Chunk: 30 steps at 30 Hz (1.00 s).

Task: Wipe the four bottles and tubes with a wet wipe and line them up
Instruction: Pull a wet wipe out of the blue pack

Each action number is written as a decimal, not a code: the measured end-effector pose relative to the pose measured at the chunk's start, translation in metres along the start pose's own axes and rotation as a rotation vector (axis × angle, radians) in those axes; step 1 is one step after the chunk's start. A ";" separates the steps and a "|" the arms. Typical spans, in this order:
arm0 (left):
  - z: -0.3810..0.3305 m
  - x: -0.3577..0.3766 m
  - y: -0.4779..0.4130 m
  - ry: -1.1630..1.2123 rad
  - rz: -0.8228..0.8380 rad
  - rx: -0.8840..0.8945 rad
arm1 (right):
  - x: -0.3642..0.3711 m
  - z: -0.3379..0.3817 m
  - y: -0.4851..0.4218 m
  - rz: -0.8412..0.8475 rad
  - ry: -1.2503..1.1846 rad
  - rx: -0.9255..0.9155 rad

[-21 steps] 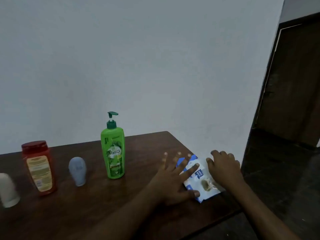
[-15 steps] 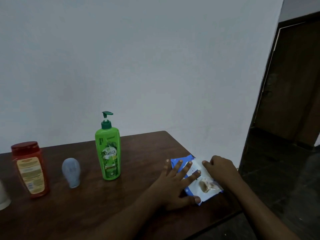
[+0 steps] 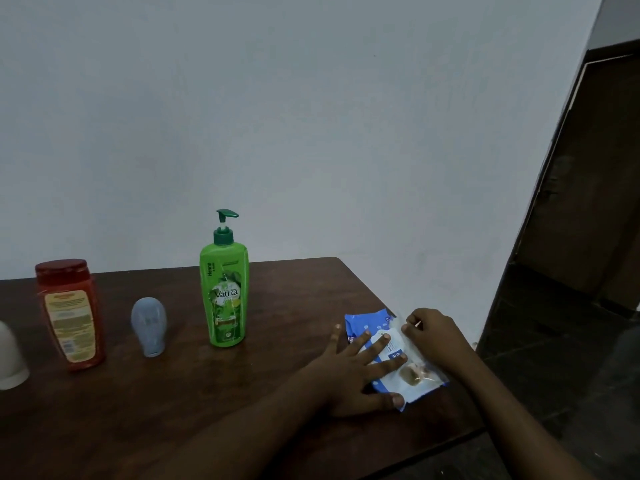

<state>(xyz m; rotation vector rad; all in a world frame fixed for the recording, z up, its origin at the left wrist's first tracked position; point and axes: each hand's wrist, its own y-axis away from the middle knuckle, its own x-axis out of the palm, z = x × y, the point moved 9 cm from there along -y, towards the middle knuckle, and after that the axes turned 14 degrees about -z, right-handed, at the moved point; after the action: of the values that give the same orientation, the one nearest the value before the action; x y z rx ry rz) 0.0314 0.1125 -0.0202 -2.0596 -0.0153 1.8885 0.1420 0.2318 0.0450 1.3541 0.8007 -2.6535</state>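
Observation:
Four containers stand on the dark wooden table (image 3: 263, 403): a white one (image 3: 8, 358) cut off at the left edge, a red bottle (image 3: 71, 313), a small grey-blue tube (image 3: 149, 326) standing on its cap, and a tall green pump bottle (image 3: 225, 289). A blue and white wet-wipe pack (image 3: 391, 355) lies near the table's right edge. My left hand (image 3: 349, 372) lies flat with spread fingers pressing on the pack. My right hand (image 3: 433, 332) has its fingers pinched at the pack's right side, on the flap, as far as I can tell.
A plain white wall rises behind the table. The table's right edge runs just past the pack, with dark floor (image 3: 554, 358) and a dark wooden door (image 3: 595, 174) beyond it.
The view has shifted slightly. My right hand's fingers have closed into a pinch at the pack's upper right side. My left hand stays flat on the pack.

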 end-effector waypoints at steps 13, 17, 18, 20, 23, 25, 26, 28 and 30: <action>0.002 0.008 -0.002 0.007 0.076 -0.017 | -0.164 0.077 -0.032 -0.359 -0.466 -0.139; 0.000 0.004 -0.001 0.011 0.057 -0.014 | -0.186 0.102 -0.019 -0.311 -0.424 -0.218; 0.000 0.002 -0.001 0.009 0.046 -0.007 | -0.187 0.106 -0.014 -0.311 -0.403 -0.239; 0.000 -0.001 0.000 0.018 0.014 0.003 | -0.185 0.111 -0.005 -0.314 -0.389 -0.261; 0.000 -0.014 0.006 0.064 -0.087 -0.014 | -0.175 0.112 0.003 -0.298 -0.449 -0.240; 0.001 -0.032 0.012 0.112 -0.213 -0.044 | -0.168 0.115 0.008 -0.260 -0.538 -0.200; 0.001 -0.044 0.018 0.144 -0.291 -0.063 | -0.163 0.118 0.011 -0.225 -0.600 -0.172; 0.007 -0.067 0.034 0.287 -0.455 -0.149 | -0.148 0.128 0.018 -0.139 -0.727 -0.103; 0.022 -0.089 0.057 0.639 -0.686 -0.430 | -0.130 0.142 0.027 -0.036 -0.838 -0.036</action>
<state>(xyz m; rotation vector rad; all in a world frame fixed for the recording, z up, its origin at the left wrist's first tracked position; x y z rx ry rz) -0.0125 0.0429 0.0498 -2.4012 -0.9034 0.8286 0.1246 0.1184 0.2016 0.1334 0.7231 -2.7973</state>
